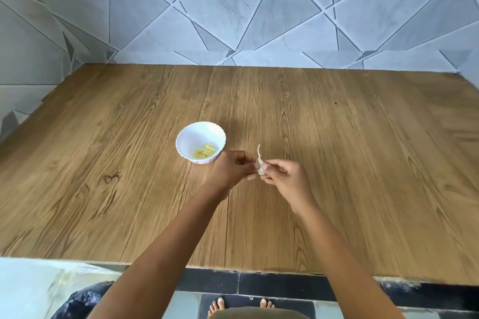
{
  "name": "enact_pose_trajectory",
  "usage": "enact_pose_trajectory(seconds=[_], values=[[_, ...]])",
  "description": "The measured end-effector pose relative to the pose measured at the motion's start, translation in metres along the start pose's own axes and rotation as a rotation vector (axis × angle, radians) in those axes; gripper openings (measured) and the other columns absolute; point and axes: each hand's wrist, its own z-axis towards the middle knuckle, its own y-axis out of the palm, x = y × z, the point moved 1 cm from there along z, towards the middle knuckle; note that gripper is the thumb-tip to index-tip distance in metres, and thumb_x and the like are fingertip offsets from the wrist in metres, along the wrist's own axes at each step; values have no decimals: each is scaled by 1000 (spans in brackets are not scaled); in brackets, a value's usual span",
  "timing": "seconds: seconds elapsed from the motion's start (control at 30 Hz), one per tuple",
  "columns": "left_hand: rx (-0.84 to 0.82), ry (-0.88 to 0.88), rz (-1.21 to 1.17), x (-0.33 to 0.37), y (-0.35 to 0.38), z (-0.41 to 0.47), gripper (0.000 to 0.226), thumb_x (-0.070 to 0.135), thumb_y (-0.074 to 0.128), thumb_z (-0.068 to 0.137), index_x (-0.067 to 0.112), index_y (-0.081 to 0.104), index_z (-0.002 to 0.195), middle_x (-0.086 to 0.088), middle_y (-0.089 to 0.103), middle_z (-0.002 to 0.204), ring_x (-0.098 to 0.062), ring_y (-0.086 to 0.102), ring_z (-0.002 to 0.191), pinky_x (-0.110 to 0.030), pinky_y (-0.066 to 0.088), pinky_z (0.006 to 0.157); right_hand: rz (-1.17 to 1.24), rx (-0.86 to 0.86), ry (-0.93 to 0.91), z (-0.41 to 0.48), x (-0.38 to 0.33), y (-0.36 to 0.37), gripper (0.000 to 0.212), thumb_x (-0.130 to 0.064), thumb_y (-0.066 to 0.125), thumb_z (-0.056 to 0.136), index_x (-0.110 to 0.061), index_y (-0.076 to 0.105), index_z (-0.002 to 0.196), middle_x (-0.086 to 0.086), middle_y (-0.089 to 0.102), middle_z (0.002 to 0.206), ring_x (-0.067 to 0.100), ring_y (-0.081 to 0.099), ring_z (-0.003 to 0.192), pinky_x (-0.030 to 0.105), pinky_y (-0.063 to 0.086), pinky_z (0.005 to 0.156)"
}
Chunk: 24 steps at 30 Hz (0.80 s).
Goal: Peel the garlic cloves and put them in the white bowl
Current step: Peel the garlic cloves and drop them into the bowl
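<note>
1. Both my hands meet over the middle of the bench (350, 163), about halfway between its far edge and its near edge.
2. My left hand (230, 167) pinches one garlic clove (260, 164) from the left, fingers curled round it.
3. My right hand (282, 176) pinches the same clove from the right, thumb and fingertips closed on it.
4. A thin strip of papery skin (258, 150) sticks up from the clove, towards the far edge.
5. The white bowl (188, 137) stands on the bench just left of my left hand, a little nearer the far edge.
6. Several peeled cloves (204, 153), pale yellow, lie in the bowl's bottom.
7. Below the bench's near edge, my bare toes (219, 305) show on the dark floor tiles.
</note>
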Motion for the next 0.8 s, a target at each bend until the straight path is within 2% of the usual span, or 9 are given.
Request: enact_pose_trajectory(seconds=[0.1,0.27,0.37,0.43,0.5,0.57,0.63,0.73,0.8], values=[[48,-24,-57,-1,1,-2,7,-2,65,85,6,66,84,-7,68,77,-12,66,66,-17,55,63,-44,49,-54,0,0,5,14,-7,63,89,-3,70,100,7,72,81,12,71,71,21,56,66],[101,-98,-311,-4,-3,-14,13,-3,60,87,4,59,98,-8,67,77,-14,66,65,-19,55,64,189,83,125,6,4,4,11,-7,60,90,-1,67,95,8,70,80,13,69,66,22,57,67],[157,-2,-106,-5,-11,-25,20,-1,59,89,4,60,109,-9,64,76,-15,63,64,-20,54,63,-149,74,-65,9,11,1,14,-15,64,89,-7,72,96,1,72,79,10,66,68,23,54,66],[179,62,46,-5,-14,-32,18,1,60,89,5,62,106,-10,62,76,-12,63,60,-19,53,62,-359,31,-165,10,18,4,14,-22,65,88,-12,74,93,-3,72,78,9,65,71,25,52,66],[210,75,148,-6,-15,-38,13,1,61,88,8,65,97,-8,61,75,-12,64,60,-18,52,61,-433,-9,-197,10,28,8,21,-31,62,87,-14,73,93,-3,70,81,12,64,72,34,54,67],[215,78,196,-7,-16,-43,10,-1,63,86,9,67,88,-7,64,74,-14,66,63,-19,53,63,-414,22,-216,9,36,12,36,-42,56,85,-13,70,99,1,68,87,15,64,73,40,55,67],[214,87,231,-10,-17,-47,9,-1,67,83,7,69,84,-7,68,74,-15,68,67,-23,55,69,-433,93,-278,4,34,12,34,-37,59,86,-10,69,104,4,68,93,17,65,73,34,55,65],[209,86,359,-16,-19,-55,10,0,70,80,6,72,87,-7,72,78,-14,70,72,-21,56,75,-521,216,-481,-23,24,9,17,-14,63,87,-9,68,102,4,66,92,18,63,71,28,51,57],[186,131,524,-19,-18,-59,10,1,70,79,7,74,86,-5,72,76,-12,69,69,-19,54,73,-551,182,-571,-43,20,13,21,-17,54,89,-10,68,102,2,65,91,16,62,73,29,52,56]])
